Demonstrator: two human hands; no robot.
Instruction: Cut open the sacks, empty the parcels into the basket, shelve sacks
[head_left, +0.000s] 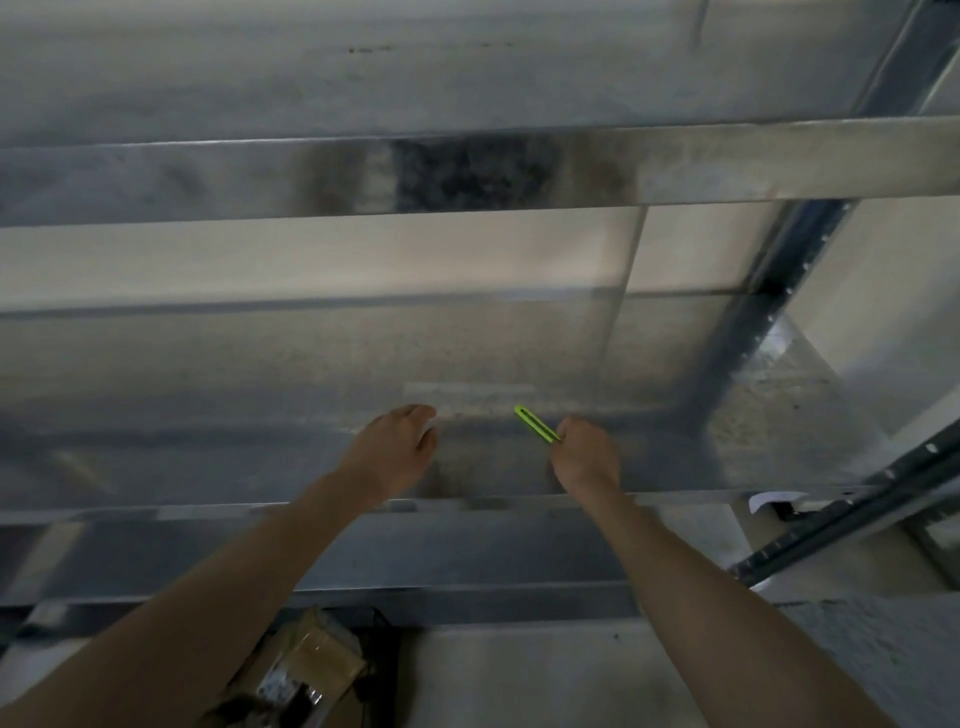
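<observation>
One grey shelf (260, 374), probably metal, against a pale wall (311, 254).

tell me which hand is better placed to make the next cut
Right, most likely. The right hand already grips the green cutter, its tip free above the shelf. The left hand rests on the shelf and seems to hold no tool.

Neon yellow-green slim plastic cutter (537, 425) against dull grey, speckled galvanised metal shelf (311, 364), black sooty blotch on the grey steel beam (467, 174) above, dark blue-grey perforated upright (753, 322), brown tape-glossed cardboard parcel (306, 670) below.
</observation>
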